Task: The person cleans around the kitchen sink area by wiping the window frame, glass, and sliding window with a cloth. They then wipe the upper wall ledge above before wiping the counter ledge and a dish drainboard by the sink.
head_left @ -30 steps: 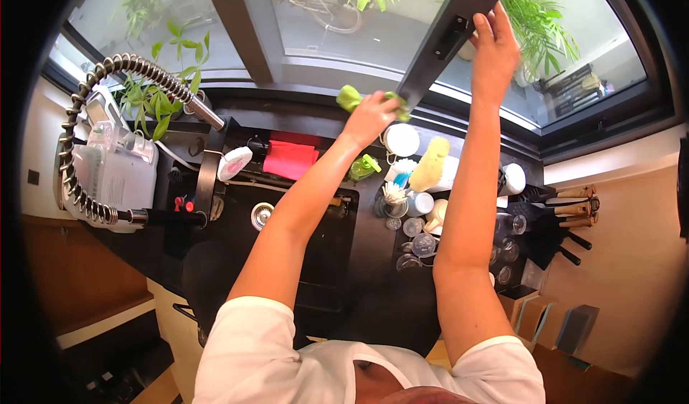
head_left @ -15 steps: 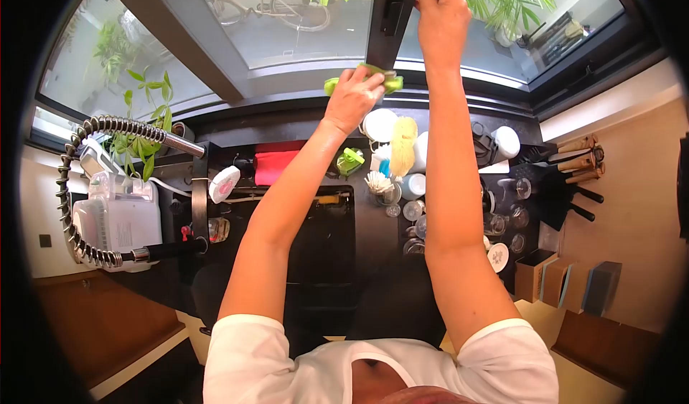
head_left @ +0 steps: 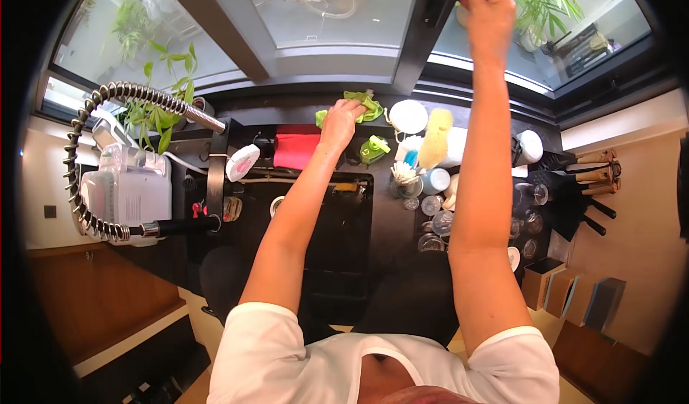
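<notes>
My left hand presses a crumpled green cloth onto the dark sill behind the sink, its fingers bent over the cloth. My right hand is raised at the top of the view, its curled fingertips at the edge of the dark window frame, beside the window handle. Just below the cloth stands a green bottle. A red cloth hangs along the back of the sink, left of my left forearm.
Right of the sink are a yellow sponge, a white round container, a tub of cotton swabs and several glasses. A coiled-spring faucet arches on the left, near a potted plant. Knives and utensils lie right.
My left hand has brought the green cloth down from the foot of the window frame onto the sill. My right hand remains at the frame's edge. The whole view has shifted.
</notes>
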A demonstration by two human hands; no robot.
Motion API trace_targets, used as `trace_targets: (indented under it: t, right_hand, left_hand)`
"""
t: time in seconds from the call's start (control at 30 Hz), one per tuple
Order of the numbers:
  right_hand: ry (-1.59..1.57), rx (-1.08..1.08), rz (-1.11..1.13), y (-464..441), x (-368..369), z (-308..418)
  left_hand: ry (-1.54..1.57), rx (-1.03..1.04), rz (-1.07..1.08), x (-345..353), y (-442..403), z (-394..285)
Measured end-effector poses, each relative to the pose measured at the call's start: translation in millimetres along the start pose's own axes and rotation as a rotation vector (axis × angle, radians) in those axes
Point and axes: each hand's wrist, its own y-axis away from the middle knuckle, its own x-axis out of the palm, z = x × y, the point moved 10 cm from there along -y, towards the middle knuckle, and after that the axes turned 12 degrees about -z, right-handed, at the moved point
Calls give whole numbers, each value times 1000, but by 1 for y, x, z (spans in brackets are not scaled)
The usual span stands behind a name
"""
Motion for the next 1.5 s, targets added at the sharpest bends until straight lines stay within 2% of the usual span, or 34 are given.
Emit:
trace_targets:
  t: [0.1,0.2,0.27,0.33,0.4,0.43,0.47,0.53,0.6,0.63,0.7,0.8,0.9,0.93,1.0,1.07,1.1,1.2,1.3,1.33,1.37,1.47,1.5]
  right_hand:
    - [-59,39,-6,0,2,-4]
    - [17,54,-1,2,1,-4]
    - [-3,78,-10,4,2,-3]
    - [-25,74,-2,6,6,3]
    - [-61,74,2,5,6,-1]
    - [-39,68,6,4,4,-4]
    - [-23,71,2,5,3,-5]
    - [11,72,-5,4,2,-3]
    - [9,72,0,3,2,-4]
    - [15,70,-4,4,2,-3]
    - [16,69,-6,5,3,-2]
    - [6,61,-23,6,3,2]
    - [4,56,-38,8,3,2]
    - [-6,62,-29,3,-1,-7]
    - [-27,72,-20,1,1,-12]
    - [-47,77,-29,3,-1,-10]
    - [41,-8,12,11,4,4]
    - [3,25,-30,-3,-4,-12]
    - [-29,56,-30,-6,-7,-20]
    - [-15,41,-44,-6,-6,-17]
    - [-3,27,-56,-3,-6,-12]
    - [11,48,-71,-3,-7,-16]
    - [13,55,-64,-4,-8,-17]
  left_hand:
    - [-157,-19,-66,-34,7,42]
    - [-304,-173,-122,-64,9,110]
    - [-356,-240,-151,-58,12,123]
    - [-336,-321,-150,-47,11,98]
    - [-134,-199,-121,-20,15,46]
    - [-147,-115,-115,-12,19,18]
    - [-27,-177,-151,-19,20,12]
    - [20,-140,-57,-19,15,29]
    - [-64,-121,-165,-41,14,65]
    - [-137,-214,-216,-47,19,102]
    - [-169,-258,-229,-68,16,126]
    - [-228,-346,-209,-61,16,117]
    - [-82,-180,-176,-36,23,55]
    - [-31,-188,-67,-22,27,43]
    - [16,-205,-10,-28,27,38]
    - [-63,-180,3,-33,24,60]
    - [-137,-221,-82,-49,24,77]
    - [-230,-375,-239,-76,23,130]
    - [-400,-391,-225,-63,22,121]
    - [-345,-359,-183,-50,21,112]
    - [-185,-522,-271,-40,27,105]
    - [-89,-135,-237,-25,18,21]
    - [-44,-191,-218,-30,17,20]
